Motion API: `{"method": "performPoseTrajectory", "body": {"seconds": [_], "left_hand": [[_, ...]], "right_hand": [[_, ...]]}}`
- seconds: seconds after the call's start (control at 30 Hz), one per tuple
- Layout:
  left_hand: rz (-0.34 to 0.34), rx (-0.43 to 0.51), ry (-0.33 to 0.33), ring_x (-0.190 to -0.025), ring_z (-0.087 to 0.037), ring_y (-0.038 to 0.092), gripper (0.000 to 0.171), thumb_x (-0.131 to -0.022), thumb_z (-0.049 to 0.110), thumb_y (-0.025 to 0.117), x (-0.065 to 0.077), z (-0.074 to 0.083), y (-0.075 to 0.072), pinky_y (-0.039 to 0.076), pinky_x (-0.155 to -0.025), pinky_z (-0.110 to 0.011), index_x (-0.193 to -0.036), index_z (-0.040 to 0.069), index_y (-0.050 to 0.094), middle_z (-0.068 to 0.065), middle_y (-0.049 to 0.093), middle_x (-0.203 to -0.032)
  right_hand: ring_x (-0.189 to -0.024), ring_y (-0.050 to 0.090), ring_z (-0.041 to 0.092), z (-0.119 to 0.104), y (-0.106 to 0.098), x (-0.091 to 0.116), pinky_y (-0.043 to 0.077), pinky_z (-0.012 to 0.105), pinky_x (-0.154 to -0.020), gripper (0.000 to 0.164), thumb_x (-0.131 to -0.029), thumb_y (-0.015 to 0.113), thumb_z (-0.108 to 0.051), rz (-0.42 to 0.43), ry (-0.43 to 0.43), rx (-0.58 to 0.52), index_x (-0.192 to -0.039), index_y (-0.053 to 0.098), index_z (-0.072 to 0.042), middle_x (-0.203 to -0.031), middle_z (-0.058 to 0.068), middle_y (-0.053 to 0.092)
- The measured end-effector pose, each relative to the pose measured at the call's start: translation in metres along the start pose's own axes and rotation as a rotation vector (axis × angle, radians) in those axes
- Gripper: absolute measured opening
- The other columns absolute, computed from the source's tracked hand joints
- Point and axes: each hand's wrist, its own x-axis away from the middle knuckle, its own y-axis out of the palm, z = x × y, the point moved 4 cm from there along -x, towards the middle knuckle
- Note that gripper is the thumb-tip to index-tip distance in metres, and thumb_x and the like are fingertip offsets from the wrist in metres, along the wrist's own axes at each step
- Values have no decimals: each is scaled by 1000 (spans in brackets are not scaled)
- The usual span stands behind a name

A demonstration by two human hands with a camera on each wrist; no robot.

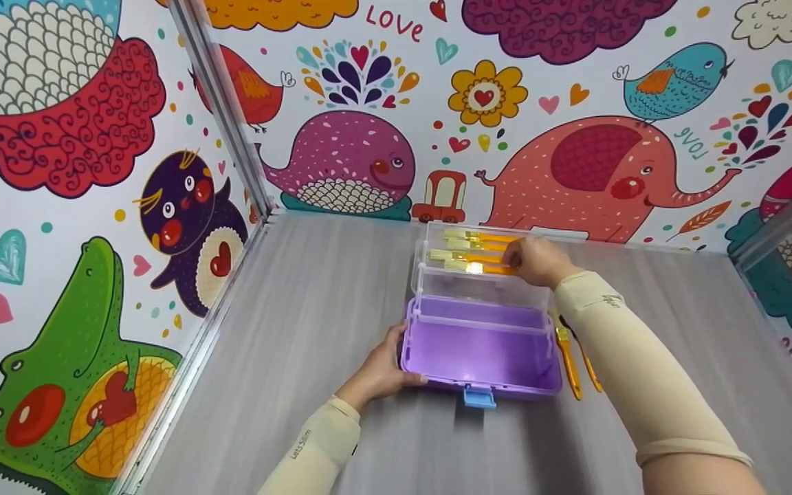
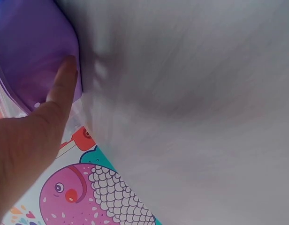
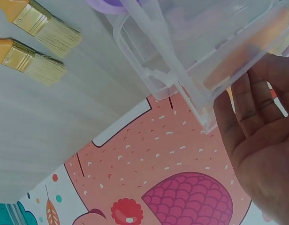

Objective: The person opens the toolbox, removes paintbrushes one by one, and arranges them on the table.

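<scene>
A purple plastic box with a blue latch stands open on the table, its clear tray folded up at the back. Several paintbrushes with orange handles and pale bristles lie side by side in the upper tray. At the box's left front corner my left hand holds on, thumb at the front and fingers along the side wall. My right hand is over the tray's right end, fingers curled at a paintbrush handle; its fingertips are partly hidden. Through the clear plastic an orange handle shows.
Two more paintbrushes lie on the grey table right of the box, partly under my right forearm. Printed cartoon walls enclose the back and sides, with a metal corner strip at the left.
</scene>
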Motion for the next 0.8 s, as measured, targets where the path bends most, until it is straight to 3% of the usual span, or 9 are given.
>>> {"method": "performPoseTrajectory", "body": {"seconds": [0.33, 0.8], "left_hand": [[-9, 19, 11, -130, -39, 46, 107, -66, 10, 92, 0, -3, 0, 32, -112, -50, -151, 1, 28, -27, 46, -145], [-2, 4, 3, -130, -42, 45, 107, -66, 8, 91, 0, -1, 0, 31, -112, -52, -152, 2, 28, -29, 45, -145]], "right_hand": [[-87, 60, 29, 1, 0, -1, 53, 47, -85, 18, -87, 69, 2, 4, -80, 21, -101, 76, -4, -93, 10, 69], [-92, 61, 30, 1, 0, 2, 52, 49, -91, 21, -88, 70, 1, 11, -93, 67, -106, 77, -7, -101, 10, 70]]}}
